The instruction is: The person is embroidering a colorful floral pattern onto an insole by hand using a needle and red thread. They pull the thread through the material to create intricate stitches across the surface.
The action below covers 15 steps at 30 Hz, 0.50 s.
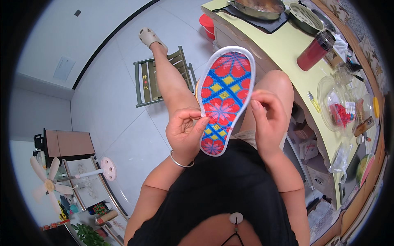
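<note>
An embroidered insole (223, 96) with a white rim is held upright over my lap. Its face carries red and pink flower patterns, blue crossing bands and yellow diamonds. My left hand (184, 131) grips its left edge, the thumb lying on the front and the other fingers curled at the side and behind. Close by the right edge is my right hand (269, 119), its thumb and fingers drawn together in a pinch. Whether a needle or thread sits in that pinch is too small to make out.
A folding stool (143, 82) stands beneath my outstretched leg. Along the right, a pale yellow counter (283, 49) bears a pan (260, 9), a dark red flask (316, 50), a plastic tray (324, 106) with red thread and a phone (364, 126). A fan (49, 185) is at lower left.
</note>
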{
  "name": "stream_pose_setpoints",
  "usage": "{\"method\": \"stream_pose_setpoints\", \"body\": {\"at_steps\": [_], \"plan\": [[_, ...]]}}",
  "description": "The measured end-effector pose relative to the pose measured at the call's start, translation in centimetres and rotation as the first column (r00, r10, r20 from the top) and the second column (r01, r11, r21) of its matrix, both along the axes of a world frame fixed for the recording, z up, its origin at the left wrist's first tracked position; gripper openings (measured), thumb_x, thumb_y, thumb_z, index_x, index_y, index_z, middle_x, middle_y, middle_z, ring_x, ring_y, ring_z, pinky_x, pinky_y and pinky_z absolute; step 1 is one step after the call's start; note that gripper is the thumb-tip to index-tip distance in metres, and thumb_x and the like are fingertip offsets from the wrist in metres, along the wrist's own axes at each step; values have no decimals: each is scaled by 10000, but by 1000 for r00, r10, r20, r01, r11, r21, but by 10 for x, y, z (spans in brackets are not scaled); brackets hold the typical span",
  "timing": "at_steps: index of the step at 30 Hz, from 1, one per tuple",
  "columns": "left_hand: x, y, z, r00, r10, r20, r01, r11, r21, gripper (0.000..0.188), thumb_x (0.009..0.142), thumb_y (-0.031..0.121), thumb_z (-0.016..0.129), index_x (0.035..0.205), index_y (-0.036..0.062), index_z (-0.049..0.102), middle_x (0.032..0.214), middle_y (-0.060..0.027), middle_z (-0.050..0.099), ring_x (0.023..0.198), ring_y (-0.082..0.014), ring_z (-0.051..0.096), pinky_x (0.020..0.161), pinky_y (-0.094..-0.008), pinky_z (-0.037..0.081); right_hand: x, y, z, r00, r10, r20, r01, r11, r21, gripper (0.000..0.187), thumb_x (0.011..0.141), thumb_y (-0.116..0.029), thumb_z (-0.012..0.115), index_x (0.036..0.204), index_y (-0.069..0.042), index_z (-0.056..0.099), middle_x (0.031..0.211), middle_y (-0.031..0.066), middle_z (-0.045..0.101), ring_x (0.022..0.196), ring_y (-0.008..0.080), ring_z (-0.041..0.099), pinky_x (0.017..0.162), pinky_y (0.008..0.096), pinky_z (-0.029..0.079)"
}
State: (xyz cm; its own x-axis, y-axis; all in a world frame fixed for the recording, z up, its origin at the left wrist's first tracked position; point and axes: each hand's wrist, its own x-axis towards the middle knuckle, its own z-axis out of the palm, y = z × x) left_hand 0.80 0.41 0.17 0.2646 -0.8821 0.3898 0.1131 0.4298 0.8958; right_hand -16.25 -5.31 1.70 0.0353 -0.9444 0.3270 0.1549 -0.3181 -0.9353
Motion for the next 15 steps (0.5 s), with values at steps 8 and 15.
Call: {"method": "stream_pose_setpoints", "body": {"at_steps": [8, 15], "plan": [[-9, -5, -2, 931, -232, -281, 300, 926, 229, 157, 835, -48, 588, 974, -50, 513, 982, -119, 597, 862, -131, 587, 793, -243, 489, 15, 8, -17, 659, 95, 746, -662, 545, 515, 332, 818, -26, 628, 1128, 18, 519, 1034, 116, 609, 913, 197, 623, 780, 327, 547], [-10, -6, -11, 904, -274, -328, 378, 871, 314, 106, 846, 10, 595, 930, -32, 547, 951, -74, 613, 870, -96, 563, 777, -217, 467, 20, 3, -25, 651, -10, 759, -605, 596, 527, 278, 898, -132, 522, 1135, 14, 522, 1060, 178, 605, 913, 251, 624, 815, 358, 540]]}}
